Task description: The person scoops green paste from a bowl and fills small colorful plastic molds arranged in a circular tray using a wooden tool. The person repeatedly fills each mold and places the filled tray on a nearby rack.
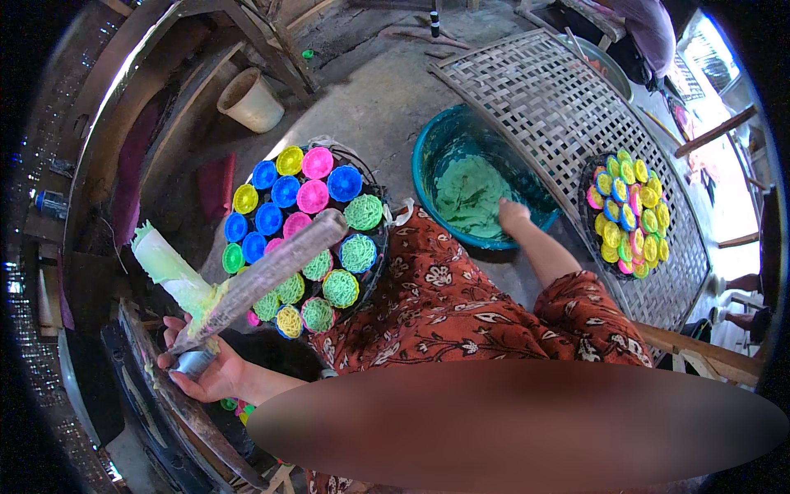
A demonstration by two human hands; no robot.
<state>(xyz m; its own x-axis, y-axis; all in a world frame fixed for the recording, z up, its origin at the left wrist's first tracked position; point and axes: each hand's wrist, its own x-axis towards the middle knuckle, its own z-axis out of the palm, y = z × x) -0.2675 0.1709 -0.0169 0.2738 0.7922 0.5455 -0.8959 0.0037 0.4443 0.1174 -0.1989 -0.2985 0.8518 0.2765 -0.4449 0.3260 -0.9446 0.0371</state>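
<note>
Grey floor [362, 103] is stretching toward the far side. On the left, a dark wall [43, 288] is showing pinpricks of light, and a wooden frame [267, 41] is standing farther off. On the right, daylight [728, 198] is flooding in beyond a woven panel [543, 90] and a slanting pole [716, 132].
</note>
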